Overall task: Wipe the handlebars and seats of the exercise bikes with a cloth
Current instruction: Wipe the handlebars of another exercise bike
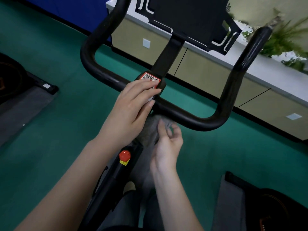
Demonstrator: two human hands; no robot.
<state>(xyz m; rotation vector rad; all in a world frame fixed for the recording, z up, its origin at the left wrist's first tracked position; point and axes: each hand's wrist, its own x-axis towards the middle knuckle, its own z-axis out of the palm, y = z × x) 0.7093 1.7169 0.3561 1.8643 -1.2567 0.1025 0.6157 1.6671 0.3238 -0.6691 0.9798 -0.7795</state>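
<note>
While the left hand point(133, 104) is laid flat, fingers extended, over the centre clamp of the handlebars point(166, 109) with nothing gripped, a grey cloth point(150, 132) is pinched loosely in the curled fingers of the right hand point(166, 144), just below the cross bar and near the clamp. The cloth is seen hanging down along the bike's stem, its top close to the bar; contact with the bar cannot be told because of blur.

Progress is judged as early or mid-stage on this bike: the cloth is at the middle of the bar only, and neither upright horn is being touched. No wiped or unwiped marks can be made out on the black surface, so what is already cleaned cannot be told. The seat is not in view. Other bikes are glimpsed at the left edge point(10, 77) and lower right corner point(270, 205), so more work is judged to be left.

Room for movement is ample along the cross bar to the right, with open green floor point(58, 114) beneath. The red knob point(124, 155) sits just beside the cloth's lower part and could be snagged. The screen mount point(186, 19) stands above the clamp, narrowing access there. A low cabinet point(208, 75) runs behind, well apart.
</note>
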